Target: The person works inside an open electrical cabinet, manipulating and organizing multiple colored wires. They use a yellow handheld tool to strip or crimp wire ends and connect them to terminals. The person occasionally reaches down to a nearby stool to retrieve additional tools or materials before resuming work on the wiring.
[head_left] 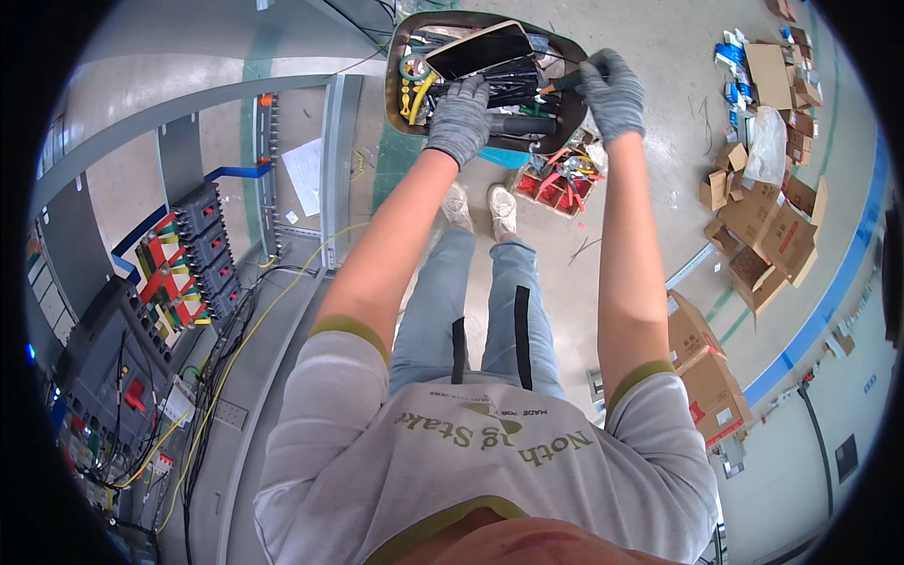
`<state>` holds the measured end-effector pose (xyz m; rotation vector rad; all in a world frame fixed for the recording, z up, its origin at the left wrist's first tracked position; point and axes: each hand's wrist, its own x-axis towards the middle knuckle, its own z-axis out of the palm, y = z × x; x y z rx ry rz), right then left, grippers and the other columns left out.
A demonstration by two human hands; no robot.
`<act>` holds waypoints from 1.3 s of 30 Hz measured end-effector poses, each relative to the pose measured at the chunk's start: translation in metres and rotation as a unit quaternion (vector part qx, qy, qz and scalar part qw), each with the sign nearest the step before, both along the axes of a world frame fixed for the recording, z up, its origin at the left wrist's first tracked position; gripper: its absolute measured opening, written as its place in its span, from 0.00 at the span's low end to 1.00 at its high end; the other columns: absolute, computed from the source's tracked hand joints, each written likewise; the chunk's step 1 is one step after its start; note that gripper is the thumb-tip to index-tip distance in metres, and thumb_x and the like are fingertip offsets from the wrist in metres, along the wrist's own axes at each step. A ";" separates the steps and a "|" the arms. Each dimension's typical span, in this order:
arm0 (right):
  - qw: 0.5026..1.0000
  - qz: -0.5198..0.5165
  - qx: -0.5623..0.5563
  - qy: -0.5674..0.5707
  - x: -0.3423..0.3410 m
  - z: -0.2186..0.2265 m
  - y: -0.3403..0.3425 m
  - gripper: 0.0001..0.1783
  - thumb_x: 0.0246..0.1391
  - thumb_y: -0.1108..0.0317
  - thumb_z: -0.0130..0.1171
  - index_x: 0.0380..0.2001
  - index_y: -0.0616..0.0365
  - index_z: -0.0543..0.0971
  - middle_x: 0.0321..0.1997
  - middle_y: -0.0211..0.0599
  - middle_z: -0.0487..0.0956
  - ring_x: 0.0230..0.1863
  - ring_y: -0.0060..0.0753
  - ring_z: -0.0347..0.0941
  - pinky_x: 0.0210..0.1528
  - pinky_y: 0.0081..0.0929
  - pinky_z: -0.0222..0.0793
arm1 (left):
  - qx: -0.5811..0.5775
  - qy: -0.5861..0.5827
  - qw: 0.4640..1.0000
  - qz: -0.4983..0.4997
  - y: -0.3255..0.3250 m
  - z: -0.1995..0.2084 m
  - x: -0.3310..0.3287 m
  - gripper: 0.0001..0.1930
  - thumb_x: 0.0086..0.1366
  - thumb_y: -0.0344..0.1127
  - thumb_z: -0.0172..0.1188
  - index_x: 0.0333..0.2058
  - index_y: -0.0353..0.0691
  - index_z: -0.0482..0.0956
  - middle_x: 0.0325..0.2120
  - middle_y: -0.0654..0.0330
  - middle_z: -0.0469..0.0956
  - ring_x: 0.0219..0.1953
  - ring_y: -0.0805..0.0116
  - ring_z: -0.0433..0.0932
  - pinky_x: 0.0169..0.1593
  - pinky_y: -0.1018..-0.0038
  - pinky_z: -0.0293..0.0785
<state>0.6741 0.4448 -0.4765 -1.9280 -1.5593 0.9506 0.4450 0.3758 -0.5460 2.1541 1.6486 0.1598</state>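
Note:
A dark oval bin (394, 102) full of tools and small parts stands in front of me. My left hand (459, 121), in a grey knit glove, reaches into it with its fingers stretched over a heap of black slender pieces (511, 80). At the bin's right rim my gloved right hand (614, 92) is closed around a dark green-handled tool (566, 82), whose other end points into the bin. A phone-like slab with a black screen (480, 51) lies tilted on top of the contents. Beside the left hand are a yellow-handled tool (423, 98) and a green tape roll (412, 67).
Below the bin, a divided box (556, 193) holds red parts, with pliers on top. An open grey cabinet frame (336, 169) with black breakers (209, 250) and loose cables stands at left. Cardboard boxes (767, 231) and clear plastic (766, 146) litter the right-hand floor.

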 end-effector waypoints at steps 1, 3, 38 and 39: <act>0.996 -0.033 -0.028 0.077 0.004 0.014 -0.005 0.05 0.55 0.69 0.57 0.33 0.59 0.75 0.31 0.42 0.79 0.32 0.34 0.79 0.32 0.29 0.74 | 0.006 -0.014 1.000 0.006 -0.001 -0.002 0.000 0.26 0.54 0.37 0.59 0.53 0.35 0.71 0.55 0.50 0.67 0.56 0.52 0.66 0.61 0.62 0.62; 0.972 -0.073 -0.052 0.218 0.014 0.023 -0.014 0.04 0.58 0.73 0.53 0.30 0.60 0.70 0.37 0.42 0.79 0.33 0.32 0.79 0.30 0.25 0.76 | 0.002 -0.022 1.000 0.016 0.001 0.001 0.001 0.25 0.55 0.36 0.59 0.52 0.36 0.71 0.54 0.50 0.68 0.55 0.52 0.67 0.61 0.62 0.62; 0.929 -0.168 0.008 0.329 -0.067 -0.030 -0.021 0.06 0.58 0.73 0.55 0.29 0.63 0.70 0.29 0.46 0.81 0.29 0.32 0.81 0.32 0.22 0.76 | 0.093 -0.163 0.958 0.218 -0.032 0.032 -0.038 0.07 0.60 0.31 0.57 0.37 0.41 0.80 0.35 0.53 0.78 0.41 0.54 0.76 0.47 0.65 0.71; 0.931 -0.160 0.009 0.327 -0.068 -0.031 -0.020 0.06 0.58 0.72 0.55 0.29 0.63 0.70 0.29 0.47 0.81 0.29 0.32 0.81 0.32 0.22 0.76 | 0.065 -0.173 0.956 0.228 -0.034 0.034 -0.039 0.07 0.61 0.31 0.57 0.37 0.40 0.80 0.36 0.52 0.78 0.42 0.53 0.76 0.48 0.65 0.71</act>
